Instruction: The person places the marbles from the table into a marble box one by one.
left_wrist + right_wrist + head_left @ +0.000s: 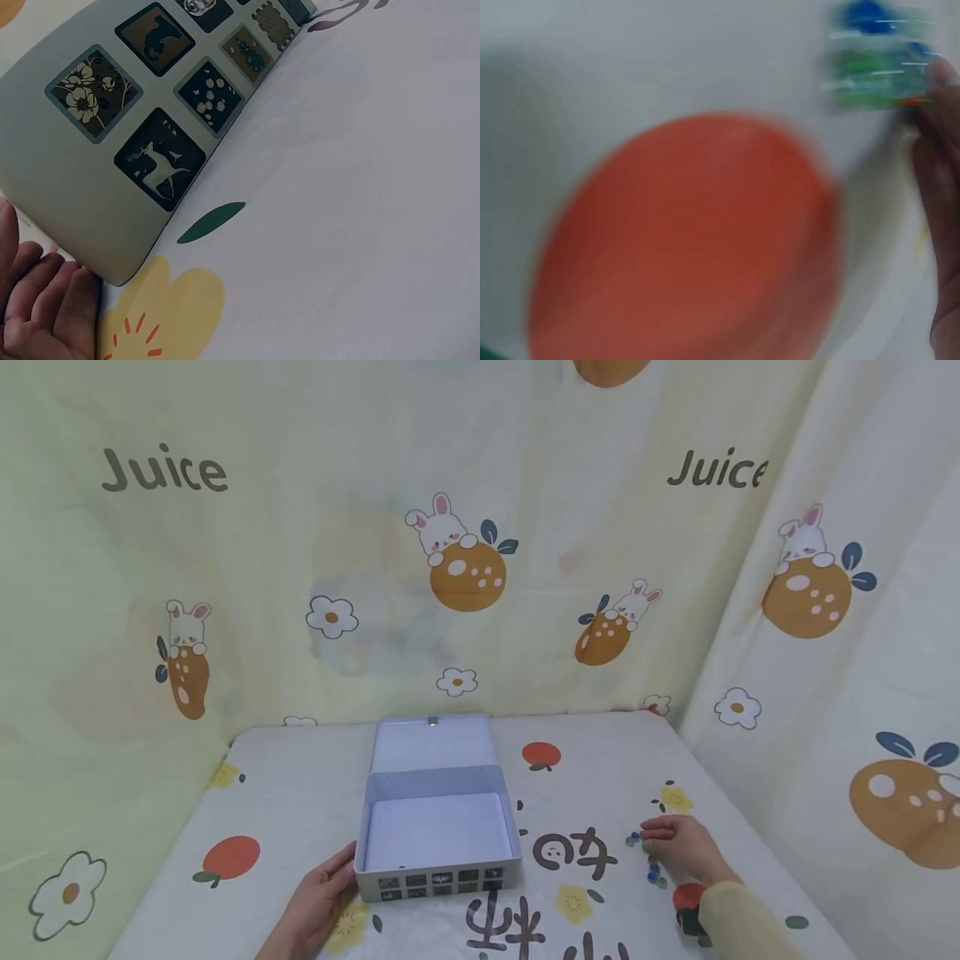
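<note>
A pale metal tin box stands with its hinged lid laid back. Small picture squares decorate its front. My left hand rests against the tin's left side near the front corner, its fingers loosely bent in the left wrist view. At the right, my right hand reaches low over the cloth with fingers extended beside blue and green glass marbles. Other marbles lie by its fingertips. In the right wrist view the marbles are blurred close to the thumb and fingers.
A white printed cloth covers the table. Behind it hangs a patterned curtain, and another curtain side closes off the right. The inside floor of the tin shows white, with a tiny dark spot at its front edge.
</note>
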Available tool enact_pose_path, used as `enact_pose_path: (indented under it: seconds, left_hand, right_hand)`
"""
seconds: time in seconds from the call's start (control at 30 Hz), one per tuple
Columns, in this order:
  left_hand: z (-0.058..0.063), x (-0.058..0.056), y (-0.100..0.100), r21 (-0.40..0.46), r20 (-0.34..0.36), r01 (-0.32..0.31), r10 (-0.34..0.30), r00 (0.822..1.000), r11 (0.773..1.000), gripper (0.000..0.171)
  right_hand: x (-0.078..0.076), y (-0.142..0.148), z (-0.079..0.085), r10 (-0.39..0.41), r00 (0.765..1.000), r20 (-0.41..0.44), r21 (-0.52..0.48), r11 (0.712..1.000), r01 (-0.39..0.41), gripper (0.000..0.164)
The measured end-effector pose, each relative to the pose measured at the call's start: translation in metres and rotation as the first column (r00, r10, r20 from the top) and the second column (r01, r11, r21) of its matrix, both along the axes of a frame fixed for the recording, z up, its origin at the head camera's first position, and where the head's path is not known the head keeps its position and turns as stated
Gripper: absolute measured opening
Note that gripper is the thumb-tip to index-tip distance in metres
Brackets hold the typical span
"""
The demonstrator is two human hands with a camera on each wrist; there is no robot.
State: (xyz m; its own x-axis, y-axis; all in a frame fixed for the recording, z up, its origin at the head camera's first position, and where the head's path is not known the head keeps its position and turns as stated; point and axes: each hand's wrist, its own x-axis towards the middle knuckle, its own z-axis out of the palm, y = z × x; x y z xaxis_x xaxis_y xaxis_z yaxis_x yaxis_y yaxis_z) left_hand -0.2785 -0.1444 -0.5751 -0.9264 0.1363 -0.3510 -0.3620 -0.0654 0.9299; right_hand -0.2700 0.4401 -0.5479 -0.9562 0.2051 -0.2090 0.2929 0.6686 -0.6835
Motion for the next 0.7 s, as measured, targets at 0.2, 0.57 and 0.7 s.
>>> enact_pose_path:
  seconds: [0.2, 0.57, 0.7]
  left_hand:
    - [0.004, -0.001, 0.000, -0.001, -0.025, -0.001, 0.001, 1.000, 1.000, 0.059]
    - [-0.001, 0.003, -0.001, 0.005, 0.009, -0.003, 0.003, 1.000, 1.000, 0.058]
    - [-0.002, 0.001, 0.000, -0.003, -0.024, 0.006, -0.006, 1.000, 1.000, 0.057]
  right_hand:
    - [0.001, -0.007, 0.005, -0.034, 0.999, 0.014, 0.020, 0.999, 0.034, 0.035]
    - [0.007, 0.002, 0.011, 0.021, 0.999, -0.048, 0.033, 0.999, -0.019, 0.035]
    - [0.011, 0.009, 0.026, 0.070, 0.990, -0.126, -0.056, 0.995, -0.078, 0.042]
